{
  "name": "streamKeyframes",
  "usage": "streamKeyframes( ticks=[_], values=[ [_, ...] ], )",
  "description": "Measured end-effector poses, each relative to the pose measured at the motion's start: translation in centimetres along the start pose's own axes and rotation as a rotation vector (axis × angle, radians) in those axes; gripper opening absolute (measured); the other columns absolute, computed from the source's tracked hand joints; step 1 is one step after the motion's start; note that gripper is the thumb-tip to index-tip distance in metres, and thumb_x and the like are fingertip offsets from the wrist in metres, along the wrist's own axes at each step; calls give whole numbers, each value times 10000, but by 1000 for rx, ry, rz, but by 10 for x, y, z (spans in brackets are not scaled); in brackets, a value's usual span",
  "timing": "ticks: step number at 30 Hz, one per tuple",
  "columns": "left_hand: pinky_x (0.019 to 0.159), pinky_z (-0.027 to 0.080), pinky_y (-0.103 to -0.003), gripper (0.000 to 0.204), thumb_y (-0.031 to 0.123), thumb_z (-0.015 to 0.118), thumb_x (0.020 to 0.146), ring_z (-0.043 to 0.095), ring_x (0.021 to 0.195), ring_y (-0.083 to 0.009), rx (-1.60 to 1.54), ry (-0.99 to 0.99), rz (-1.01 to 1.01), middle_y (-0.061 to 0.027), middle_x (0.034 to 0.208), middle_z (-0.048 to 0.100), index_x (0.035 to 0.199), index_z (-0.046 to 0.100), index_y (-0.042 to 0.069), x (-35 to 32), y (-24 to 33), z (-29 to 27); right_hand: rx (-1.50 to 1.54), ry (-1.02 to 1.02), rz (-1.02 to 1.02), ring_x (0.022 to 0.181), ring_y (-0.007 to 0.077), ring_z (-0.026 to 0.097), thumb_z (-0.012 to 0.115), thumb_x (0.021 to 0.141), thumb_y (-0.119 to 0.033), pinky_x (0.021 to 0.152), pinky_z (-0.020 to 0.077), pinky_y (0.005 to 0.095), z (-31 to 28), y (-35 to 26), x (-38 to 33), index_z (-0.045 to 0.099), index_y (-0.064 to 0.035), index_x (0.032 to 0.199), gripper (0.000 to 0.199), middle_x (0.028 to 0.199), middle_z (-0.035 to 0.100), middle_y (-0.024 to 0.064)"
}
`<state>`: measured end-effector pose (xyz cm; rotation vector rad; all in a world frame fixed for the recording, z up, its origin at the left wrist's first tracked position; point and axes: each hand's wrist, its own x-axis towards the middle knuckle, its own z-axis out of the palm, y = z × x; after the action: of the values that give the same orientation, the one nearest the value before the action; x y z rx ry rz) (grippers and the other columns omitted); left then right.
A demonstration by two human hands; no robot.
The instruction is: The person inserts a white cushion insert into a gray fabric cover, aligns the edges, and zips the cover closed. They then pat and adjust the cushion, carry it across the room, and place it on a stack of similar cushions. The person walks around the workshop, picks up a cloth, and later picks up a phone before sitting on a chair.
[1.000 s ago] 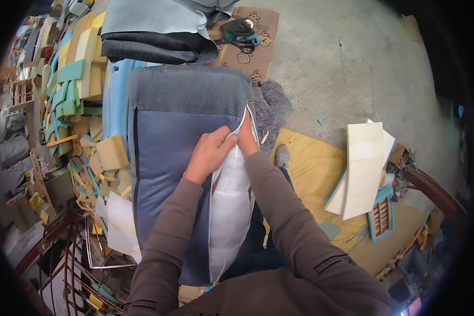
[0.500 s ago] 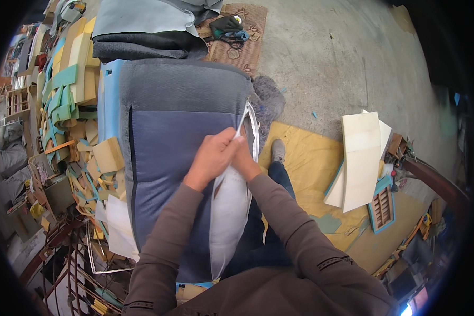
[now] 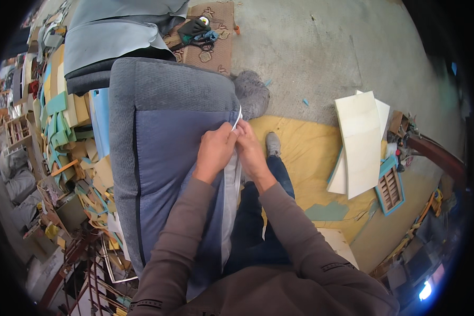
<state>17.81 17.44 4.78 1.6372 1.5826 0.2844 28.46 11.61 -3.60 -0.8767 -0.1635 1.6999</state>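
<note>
A large cushion in a grey and blue fabric cover lies in front of me, its blue panel facing up. Along its right side runs a white, zipper-like edge strip, with white inner material showing below. My left hand is closed on the strip near the cushion's far right corner. Close against it, my right hand pinches the same edge from the outer side. The fingertips of both hands nearly meet, and the exact grip between them is partly hidden.
Folded grey material lies beyond the cushion. Scissors rest on a patterned mat. Foam scraps are heaped at left. White foam slabs lean at right over a yellow sheet. My shoe stands on that sheet.
The cushion has tilted, showing more of its grey left side. The gap along its right edge looks narrower. Both hands stay at the strip, now nearer its far end, with the right hand's fingers more visible.
</note>
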Motion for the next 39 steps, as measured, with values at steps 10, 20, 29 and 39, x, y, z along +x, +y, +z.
streamKeyframes(
  ticks=[10, 20, 29, 39],
  values=[
    [674, 497, -566, 303, 237, 644, 1061, 664, 784, -513, 20, -70, 45, -292, 800, 655, 889, 600, -9, -3, -11, 0, 179, 147, 315, 1326, 219, 618, 509, 1151, -522, 1168, 459, 383, 14, -5, 75, 500, -26, 1563, 645, 1501, 621, 80],
    [731, 564, -608, 222, 184, 630, 1023, 716, 788, -503, 402, -11, 31, -290, 797, 713, 899, 653, 1, 1, -17, 29, -245, 78, 280, 1264, 239, 660, 577, 1126, -391, 1082, 503, 417, -17, -29, 33, 614, -66, 1444, 457, 1447, 661, 83],
    [726, 551, -606, 236, 182, 663, 1008, 696, 783, -510, 348, 0, 106, -293, 792, 695, 867, 630, -4, 0, -25, 24, -1310, -24, -321, 1109, 424, 701, 602, 1000, -169, 930, 553, 486, -34, -63, 92, 658, -68, 1294, 316, 1167, 735, 218],
    [706, 519, -593, 271, 198, 686, 1008, 674, 799, -515, 238, -29, 109, -294, 798, 670, 856, 626, -19, 0, -22, 15, -1755, -335, -553, 825, 426, 726, 677, 924, -198, 727, 559, 550, -26, -99, 108, 737, -107, 907, 110, 816, 738, 166]
  ],
)
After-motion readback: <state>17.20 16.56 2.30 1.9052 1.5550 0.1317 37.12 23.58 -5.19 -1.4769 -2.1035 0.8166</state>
